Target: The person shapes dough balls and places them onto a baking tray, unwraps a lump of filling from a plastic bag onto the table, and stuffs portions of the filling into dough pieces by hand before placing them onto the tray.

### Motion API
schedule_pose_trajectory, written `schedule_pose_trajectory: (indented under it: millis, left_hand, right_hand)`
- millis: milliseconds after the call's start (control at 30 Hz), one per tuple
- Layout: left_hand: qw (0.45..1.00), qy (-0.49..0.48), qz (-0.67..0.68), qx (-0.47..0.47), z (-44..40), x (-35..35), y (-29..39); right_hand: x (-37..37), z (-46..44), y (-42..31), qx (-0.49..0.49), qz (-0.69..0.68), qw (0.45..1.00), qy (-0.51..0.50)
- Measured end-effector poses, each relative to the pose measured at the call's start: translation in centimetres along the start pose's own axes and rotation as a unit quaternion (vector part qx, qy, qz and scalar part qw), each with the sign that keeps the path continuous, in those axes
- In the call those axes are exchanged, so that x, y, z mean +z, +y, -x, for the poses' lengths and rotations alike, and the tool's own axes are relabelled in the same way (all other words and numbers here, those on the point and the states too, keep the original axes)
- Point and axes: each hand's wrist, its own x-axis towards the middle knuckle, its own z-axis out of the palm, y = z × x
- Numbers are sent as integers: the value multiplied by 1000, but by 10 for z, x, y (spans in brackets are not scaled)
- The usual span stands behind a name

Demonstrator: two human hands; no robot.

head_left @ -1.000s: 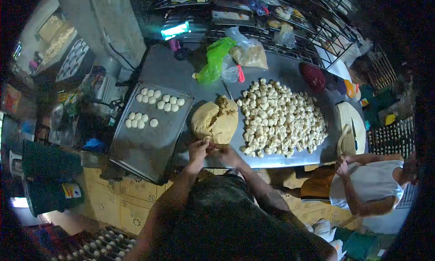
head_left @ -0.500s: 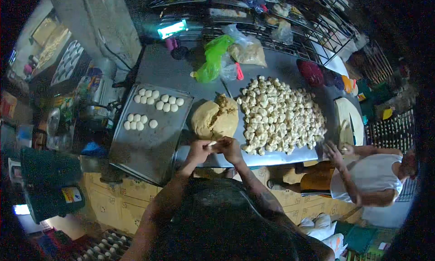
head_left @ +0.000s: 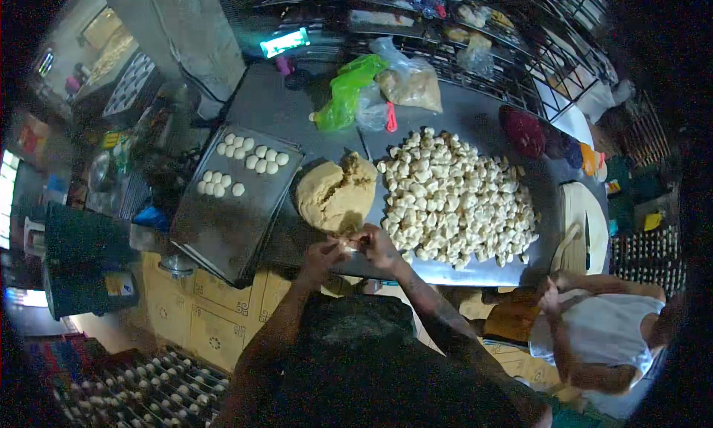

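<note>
My left hand (head_left: 323, 256) and my right hand (head_left: 380, 247) meet at the table's near edge, fingers closed around a small pale dough piece (head_left: 347, 247) between them. The fingers cover most of it. Just beyond lies a large tan, crumbly mound (head_left: 330, 201) with a deep crack and a broken-out hollow. To the right of it spreads a heap of small pale dough lumps (head_left: 453, 198). On the left, a dark flat tray (head_left: 223, 239) bears round white dough balls (head_left: 238, 147) in small groups, with one set slightly apart.
Green (head_left: 345, 94) and clear plastic bags (head_left: 408, 86) lie at the table's back, before a wire rack (head_left: 549, 86). A co-worker in a white top (head_left: 601, 331) stands at the right, hands together. A dark green bin (head_left: 89, 261) is at left; racked dough balls (head_left: 156, 391) sit lower left.
The view has shifted a little. My hands stay together on the dough piece, near the mound. The co-worker's hands, apart before, are now close together.
</note>
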Motion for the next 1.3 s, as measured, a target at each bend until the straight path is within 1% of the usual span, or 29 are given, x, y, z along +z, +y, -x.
schedule_pose_trajectory:
  millis: [67,100,133,200,233,267,300,367,400,433,467,500,533,600,633,667,733,767,800,867,900,1000,1067,1133,1167,1200,1233,1267,1300]
  left_hand:
    - [983,34,-153,94,20,7,13]
    - [983,36,-155,93,21,3,13]
    - [964,23,-230,129,21,-5,13]
    - [907,-3,-370,202,13,-16,15]
    - [908,-2,-368,203,12,-16,27]
    - [906,-6,-365,213,14,-19,37]
    - [906,-9,-361,222,18,-21,46]
    - [906,-10,-356,228,20,-21,49]
    - [925,25,-332,182,16,-15,46]
    - [940,59,-306,137,12,-11,44]
    - [951,91,-280,92,8,-13,42]
    - [952,87,-280,92,5,-20,42]
    - [976,51,-203,58,-2,-27,41]
    - [999,-17,-42,-21,-8,-47,38]
    - [999,-13,-37,-29,-9,-64,35]
    - [999,16,3,29,-13,-88,35]
    - [983,73,78,146,-14,-131,27]
    - [983,78,81,143,-14,-147,18]
    - [992,74,47,96,-14,-160,7]
    - [998,62,-23,-4,-13,-183,-15]
    - [998,63,-21,-9,-11,-193,-15]
    - [982,176,38,54,-7,-218,-14]
    - [981,182,19,67,-10,-241,-8]
    - [975,193,-28,109,-19,-272,5]
    - [975,190,-29,107,-20,-283,20]
    - [974,196,-86,78,-21,-292,36]
    - [968,201,-141,48,-22,-298,43]
    - [969,198,-139,49,-28,-304,26]
    - [979,162,-17,123,-39,-307,-8]
  right_hand:
    - [10,3,13,-17,47,999,-18]
    - [14,5,16,-25,71,997,-26]
    - [16,10,19,-26,70,997,-26]
    - [5,13,-14,-100,108,989,2]
    - [4,14,-22,-136,126,983,15]
    - [10,11,-21,-134,128,983,12]
    - [23,6,-17,-56,184,981,-34]
    - [47,-3,-5,100,288,944,-125]
    - [54,-5,2,100,288,944,-127]
    - [62,-8,10,58,123,986,-92]
    - [69,-10,16,16,-46,998,-50]
    - [73,-13,14,-27,-212,977,-6]
    - [73,-16,13,-24,-210,977,-4]
    - [59,-35,-19,-61,16,996,68]
    - [64,-46,-29,-80,126,984,96]
    - [76,-60,-25,-80,123,985,86]
    - [104,-89,-12,-85,45,990,100]
    - [115,-102,-9,-86,8,990,109]
    - [127,-111,-7,-84,8,991,103]
    - [150,-135,-35,36,-101,992,64]
    - [161,-147,-42,96,-155,982,45]
    - [182,-182,-38,86,-124,989,-11]
    - [191,-190,-42,86,-109,989,-40]
    - [193,-199,-74,57,-237,970,17]
    - [193,-201,-84,40,-299,952,48]
    - [188,-195,-85,42,-300,952,50]
    - [176,-182,-85,92,-343,935,19]
    - [162,-165,-83,143,-382,913,-12]
    - [149,-147,-81,193,-419,886,-42]
